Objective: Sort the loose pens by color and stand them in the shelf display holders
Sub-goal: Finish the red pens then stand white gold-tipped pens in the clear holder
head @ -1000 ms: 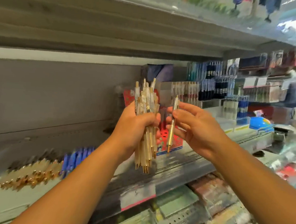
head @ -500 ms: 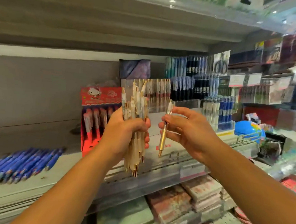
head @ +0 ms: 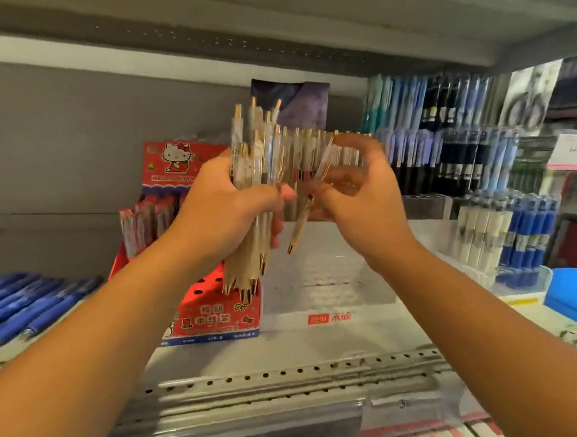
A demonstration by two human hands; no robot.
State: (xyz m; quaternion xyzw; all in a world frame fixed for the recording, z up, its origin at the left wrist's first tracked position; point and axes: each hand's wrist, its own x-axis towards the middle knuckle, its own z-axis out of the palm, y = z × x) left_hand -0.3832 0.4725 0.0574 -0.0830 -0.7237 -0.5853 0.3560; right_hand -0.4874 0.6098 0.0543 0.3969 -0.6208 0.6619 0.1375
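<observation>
Faced grey metal shelf [head: 303,373], front edge punched w/ small round holes. Saw glossy red cardboard display box [head: 205,315] at centre-left, w/ cartoon cat and Chinese print too small to read; slim blue pens [head: 18,305] lying flat far left. Gripped w/ left hand [head: 226,210] a fat upright bundle of cream-and-gold pens [head: 246,263], gold tips down, in front of box. Pinched w/ right hand [head: 360,203] one matching pen [head: 298,229], tip down, just beside bundle
</observation>
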